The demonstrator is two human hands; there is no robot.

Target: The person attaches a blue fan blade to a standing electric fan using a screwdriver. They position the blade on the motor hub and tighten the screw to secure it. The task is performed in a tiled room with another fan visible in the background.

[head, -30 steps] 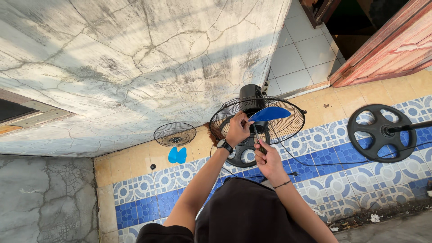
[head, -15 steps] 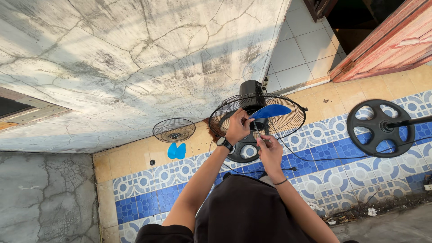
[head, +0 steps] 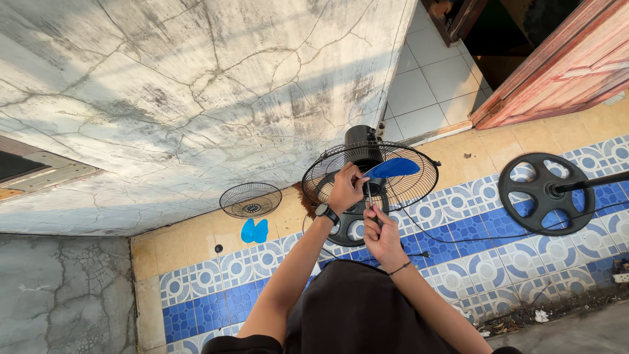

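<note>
The person is working on a black electric fan [head: 367, 172] that is standing on the blue-and-white patterned floor tiles [head: 472, 255], close to a cracked grey wall [head: 196, 98]. The left hand [head: 346, 188], wearing a black wristwatch [head: 325, 213], is reaching into the rear wire guard [head: 413, 187] and is closing its fingers around the hub at the middle of the fan. The right hand [head: 382, 237] is sitting just below it, curling around the handle of a screwdriver [head: 371, 200] whose thin shaft is pointing up toward the hub. A single blue fan blade [head: 393, 168] is showing above the hands, lying against the guard. A black power cord [head: 419, 236] is trailing from the fan across the tiles to a plug. To the left, near the wall, the detached front grille [head: 250, 200] is lying flat, and a small blue part [head: 254, 231] is lying just beside it. Well apart to the right, a round black fan base [head: 545, 194] with a pole is resting on the tiles. A red wooden door [head: 563, 65] is standing at the top right.
</note>
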